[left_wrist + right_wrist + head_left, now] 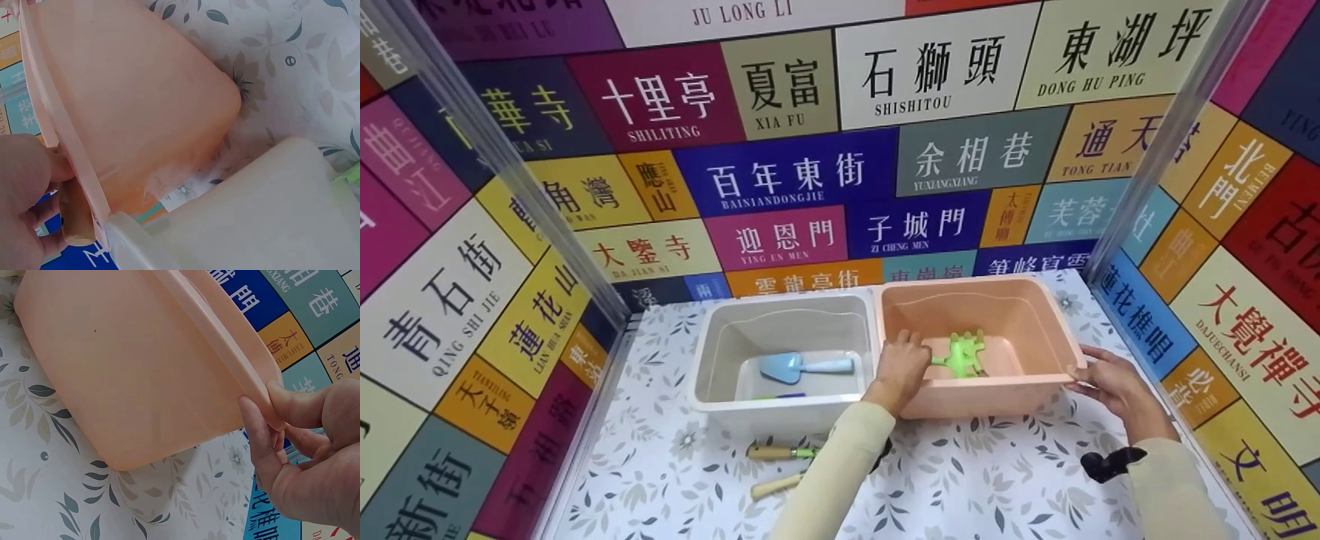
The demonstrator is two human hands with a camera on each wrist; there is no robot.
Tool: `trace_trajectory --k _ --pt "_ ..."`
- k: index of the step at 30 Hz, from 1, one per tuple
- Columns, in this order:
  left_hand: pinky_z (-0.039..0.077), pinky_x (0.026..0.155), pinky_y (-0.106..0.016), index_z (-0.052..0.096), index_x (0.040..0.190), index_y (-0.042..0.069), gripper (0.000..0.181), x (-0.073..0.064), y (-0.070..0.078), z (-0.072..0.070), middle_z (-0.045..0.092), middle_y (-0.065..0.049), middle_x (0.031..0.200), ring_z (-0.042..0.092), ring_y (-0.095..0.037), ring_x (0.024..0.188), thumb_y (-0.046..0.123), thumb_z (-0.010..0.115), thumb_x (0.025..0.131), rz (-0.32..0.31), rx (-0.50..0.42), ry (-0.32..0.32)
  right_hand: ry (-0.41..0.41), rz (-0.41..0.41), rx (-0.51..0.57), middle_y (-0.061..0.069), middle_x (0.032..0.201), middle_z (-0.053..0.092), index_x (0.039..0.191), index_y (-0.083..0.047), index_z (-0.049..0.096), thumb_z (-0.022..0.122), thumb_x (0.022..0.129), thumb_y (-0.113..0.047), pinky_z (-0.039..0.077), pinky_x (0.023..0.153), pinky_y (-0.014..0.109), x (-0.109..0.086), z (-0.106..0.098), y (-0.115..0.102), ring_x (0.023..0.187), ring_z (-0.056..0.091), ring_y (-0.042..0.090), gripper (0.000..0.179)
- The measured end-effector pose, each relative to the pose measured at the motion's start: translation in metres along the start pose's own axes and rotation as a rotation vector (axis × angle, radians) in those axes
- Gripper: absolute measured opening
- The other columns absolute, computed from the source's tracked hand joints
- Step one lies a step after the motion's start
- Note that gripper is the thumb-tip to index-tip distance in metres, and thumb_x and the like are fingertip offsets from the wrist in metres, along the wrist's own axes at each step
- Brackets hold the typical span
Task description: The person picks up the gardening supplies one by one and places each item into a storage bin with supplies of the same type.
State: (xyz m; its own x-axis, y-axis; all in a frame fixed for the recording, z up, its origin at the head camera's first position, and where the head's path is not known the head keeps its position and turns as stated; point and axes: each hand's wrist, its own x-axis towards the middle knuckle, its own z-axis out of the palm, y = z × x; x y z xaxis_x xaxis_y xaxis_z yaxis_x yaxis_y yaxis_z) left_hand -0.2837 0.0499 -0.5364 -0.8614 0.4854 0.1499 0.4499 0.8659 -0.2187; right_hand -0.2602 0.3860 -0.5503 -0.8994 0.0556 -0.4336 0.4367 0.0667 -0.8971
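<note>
My left hand [901,369] reaches over the near left rim of the peach bin [982,401] and holds a small green hand rake [964,354] by its wooden handle [77,216]. The rake's green tines spread out inside the bin, above its floor. At the bin's front right corner, my right hand [1117,386] pinches the rim between thumb and fingers, as the right wrist view shows closely. Most of the rake handle is hidden behind the left hand in the head view.
Against the peach bin's left side stands a white bin [772,407] with a light blue trowel [784,367] and a partly hidden purple and green item [781,396]. Two wooden handles [771,453] lie on the leaf-patterned table [660,480] in front. Sign-covered walls enclose the table.
</note>
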Motion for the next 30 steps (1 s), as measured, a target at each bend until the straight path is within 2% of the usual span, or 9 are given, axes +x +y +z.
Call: trace_trajectory --k 9,13,17,20,22,24,27,30 --pt "0.054 0.074 -0.030 0.079 0.097 0.028 0.011 0.004 0.009 -0.002 0.068 0.002 0.103 0.061 -0.015 0.101 0.033 0.071 0.090 0.032 -0.062 -0.040 -0.020 0.020 0.044 0.016 0.122 0.056 0.159 0.002 0.007 0.063 0.091 0.006 0.061 0.081 0.027 -0.001 -0.002 0.000 0.079 0.067 0.005 0.087" --pt "0.054 0.077 -0.031 0.080 0.095 0.023 0.012 0.006 0.006 -0.001 0.070 0.001 0.100 0.063 -0.016 0.098 0.031 0.071 0.091 0.041 -0.122 -0.054 -0.019 0.015 0.047 0.014 0.120 0.058 0.159 0.002 0.008 0.064 0.090 0.006 0.061 0.080 0.027 -0.001 -0.001 0.000 0.079 0.067 0.005 0.089" --pt "0.055 0.083 -0.029 0.080 0.093 0.016 0.011 0.006 0.000 0.000 0.072 -0.002 0.097 0.066 -0.017 0.093 0.024 0.072 0.092 0.058 -0.275 -0.091 -0.016 0.012 0.040 0.017 0.123 0.056 0.158 0.002 0.008 0.064 0.090 0.006 0.061 0.081 0.027 -0.001 -0.001 0.000 0.079 0.067 0.005 0.089" --pt "0.056 0.084 -0.025 0.080 0.097 0.012 0.010 0.006 -0.003 0.001 0.074 -0.003 0.098 0.069 -0.016 0.093 0.017 0.073 0.091 0.057 -0.410 -0.118 -0.012 0.012 0.040 0.015 0.119 0.056 0.158 0.002 0.008 0.064 0.091 0.005 0.061 0.080 0.027 0.000 -0.001 0.001 0.079 0.067 0.004 0.088" --pt "0.056 0.085 -0.024 0.079 0.103 0.011 0.014 0.006 -0.004 0.001 0.075 -0.003 0.101 0.070 -0.016 0.094 0.012 0.074 0.090 0.050 -0.457 -0.126 -0.011 0.010 0.038 0.010 0.114 0.059 0.158 0.002 0.009 0.064 0.091 0.004 0.061 0.080 0.026 0.001 -0.001 0.001 0.079 0.067 0.004 0.087" --pt "0.057 0.085 -0.024 0.078 0.108 0.012 0.020 0.006 -0.005 0.002 0.076 -0.002 0.103 0.071 -0.016 0.095 0.010 0.075 0.088 0.043 -0.456 -0.111 -0.009 0.007 0.036 0.006 0.109 0.060 0.158 0.002 0.009 0.063 0.092 0.004 0.061 0.079 0.026 0.001 -0.001 0.000 0.078 0.067 0.004 0.086" --pt "0.057 0.082 -0.026 0.079 0.108 0.016 0.022 0.006 -0.005 0.003 0.077 0.000 0.100 0.072 -0.017 0.091 0.009 0.073 0.087 0.021 -0.400 -0.067 -0.008 0.009 0.032 0.002 0.104 0.061 0.159 0.002 0.009 0.062 0.092 0.005 0.061 0.078 0.026 0.002 -0.001 0.000 0.078 0.068 0.004 0.085" --pt "0.057 0.077 -0.029 0.078 0.105 0.019 0.019 0.006 -0.005 0.004 0.077 0.002 0.095 0.071 -0.018 0.085 0.012 0.071 0.089 0.002 -0.358 -0.028 -0.006 0.019 0.032 0.006 0.109 0.061 0.159 0.002 0.009 0.062 0.092 0.005 0.061 0.079 0.027 0.003 -0.001 0.000 0.079 0.067 0.004 0.085"
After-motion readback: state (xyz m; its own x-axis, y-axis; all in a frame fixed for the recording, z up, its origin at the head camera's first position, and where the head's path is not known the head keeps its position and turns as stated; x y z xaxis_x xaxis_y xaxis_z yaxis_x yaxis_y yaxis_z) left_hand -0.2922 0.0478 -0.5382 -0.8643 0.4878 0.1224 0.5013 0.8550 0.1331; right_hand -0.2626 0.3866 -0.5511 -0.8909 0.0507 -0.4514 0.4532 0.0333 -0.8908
